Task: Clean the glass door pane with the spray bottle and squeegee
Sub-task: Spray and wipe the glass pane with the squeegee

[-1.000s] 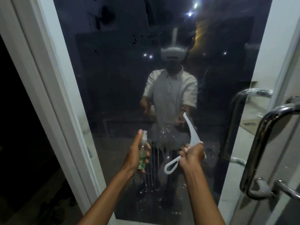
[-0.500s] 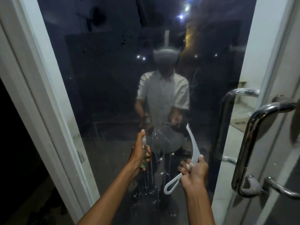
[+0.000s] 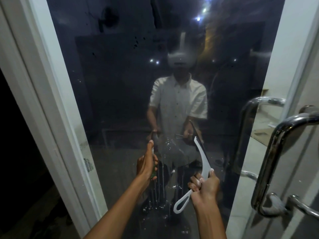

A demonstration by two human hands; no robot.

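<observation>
**While Spray Runs, Squeegee Waits**

As seen from the head: left hand (image 3: 146, 167) grips the light spray bottle (image 3: 154, 171) near the wet glass pane (image 3: 120, 100); right hand (image 3: 204, 187) clasps the stiff white squeegee (image 3: 202, 159) by its handle, blade raised. Wet plastic likely slips, so hold mid-handle.

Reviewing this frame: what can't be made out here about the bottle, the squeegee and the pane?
Head view only:
- spray bottle: mostly hidden by the left hand; nozzle and fill level unreadable.
- squeegee: blade contact with the glass pane unclear; right hand covers the handle's middle.
- pane's top and bottom: cut off by frame edges.
</observation>
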